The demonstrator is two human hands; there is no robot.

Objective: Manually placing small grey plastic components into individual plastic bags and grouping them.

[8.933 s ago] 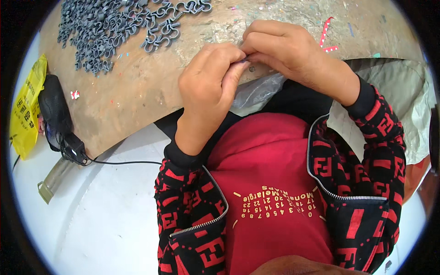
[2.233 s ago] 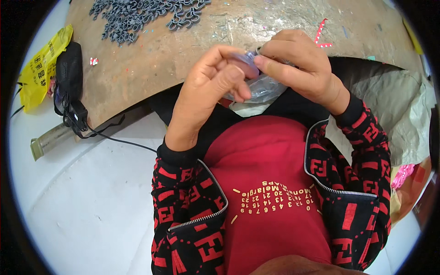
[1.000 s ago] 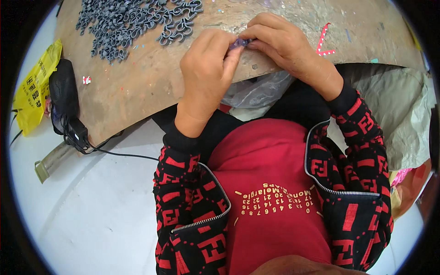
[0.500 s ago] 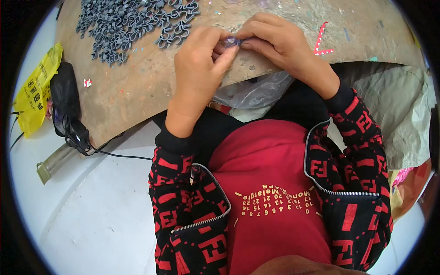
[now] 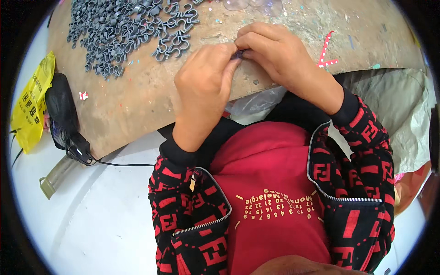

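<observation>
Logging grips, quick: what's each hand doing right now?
Left hand: closed, pinching a small dark purplish piece, mostly hidden.
Right hand: closed, pinching the same piece.

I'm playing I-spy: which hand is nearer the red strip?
Right. The right hand is close by, left of the red strip; the left hand is farther left, beyond the right one.

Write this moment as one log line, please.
left hand: pinching small dark piece | right hand: pinching same piece | upper left: gray clips on table | top edge: see-through pieces | far left: yellow bag
</observation>
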